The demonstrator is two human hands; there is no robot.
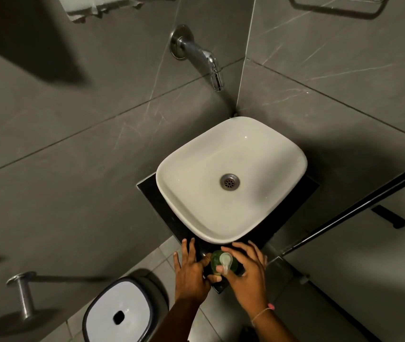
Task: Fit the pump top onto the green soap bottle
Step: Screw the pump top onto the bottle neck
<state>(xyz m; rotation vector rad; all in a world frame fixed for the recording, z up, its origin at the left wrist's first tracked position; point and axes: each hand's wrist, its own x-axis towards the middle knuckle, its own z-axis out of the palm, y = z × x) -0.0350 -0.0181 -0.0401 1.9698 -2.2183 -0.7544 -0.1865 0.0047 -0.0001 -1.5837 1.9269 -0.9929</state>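
On the dark surface (211, 286) below a white basin (231, 178), the left hand (191, 272) braces the green soap bottle (217, 264), likely light and slick, as the right hand (248, 272) pinches its stiff pump top (226, 261), best gripped at the collar.

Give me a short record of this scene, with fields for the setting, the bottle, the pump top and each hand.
setting: white basin on a dark counter, wall tap above
green soap bottle: upright on the counter, in front of the basin
pump top: sits on the bottle
left hand: steadies the bottle's side
right hand: fingers at the pump top
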